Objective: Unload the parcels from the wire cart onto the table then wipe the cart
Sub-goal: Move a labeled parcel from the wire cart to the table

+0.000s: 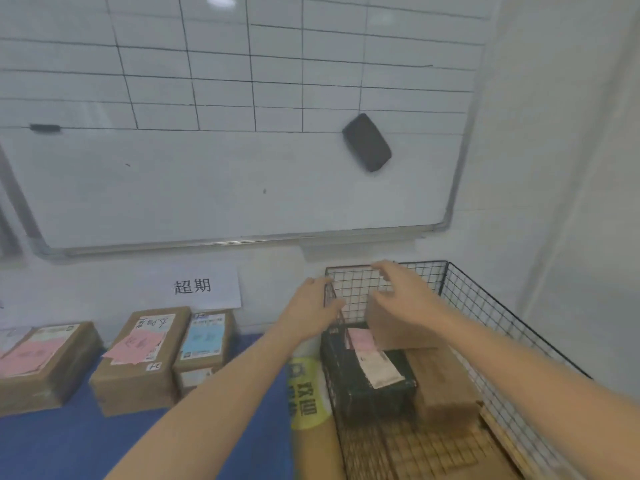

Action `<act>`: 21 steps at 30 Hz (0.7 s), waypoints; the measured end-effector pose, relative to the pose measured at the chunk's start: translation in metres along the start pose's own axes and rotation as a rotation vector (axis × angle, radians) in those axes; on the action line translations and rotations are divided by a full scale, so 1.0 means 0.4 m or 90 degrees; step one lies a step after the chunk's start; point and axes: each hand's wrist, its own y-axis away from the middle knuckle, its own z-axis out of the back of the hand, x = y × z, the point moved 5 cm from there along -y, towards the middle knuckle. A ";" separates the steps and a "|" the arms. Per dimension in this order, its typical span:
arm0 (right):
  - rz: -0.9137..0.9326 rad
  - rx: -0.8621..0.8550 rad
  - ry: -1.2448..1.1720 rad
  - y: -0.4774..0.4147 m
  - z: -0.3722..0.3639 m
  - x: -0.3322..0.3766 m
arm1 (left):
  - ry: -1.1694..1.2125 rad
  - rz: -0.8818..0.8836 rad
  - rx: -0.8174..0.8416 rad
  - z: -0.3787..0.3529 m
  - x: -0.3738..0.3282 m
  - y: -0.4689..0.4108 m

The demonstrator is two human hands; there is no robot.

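One whiteboard [242, 168] fills the wall above a blue table [69, 445], where three cardboard parcels [138, 368] sit in a row at the left. Right of them stands the wire cart [485, 313], holding a black parcel [363, 386] beside a brown box [443, 379], with a small box [388, 327] on top. The left hand [308, 306] is relaxed at the cart's left wall. The right hand [405, 292] hovers spread just above the small box, grasping nothing. A black eraser [367, 143] clings to the whiteboard.
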 end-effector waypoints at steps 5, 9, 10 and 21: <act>-0.109 0.068 0.051 0.086 0.058 -0.297 | -0.035 0.012 0.156 -0.186 -0.172 -0.031; -0.143 0.134 0.031 0.089 0.055 -0.483 | -0.070 0.086 0.213 -0.288 -0.218 -0.065; -0.147 0.149 0.021 0.081 0.045 -0.517 | -0.077 0.110 0.219 -0.306 -0.225 -0.073; -0.161 0.265 -0.071 -0.032 -0.138 -0.649 | -0.117 0.281 0.216 -0.410 -0.174 -0.147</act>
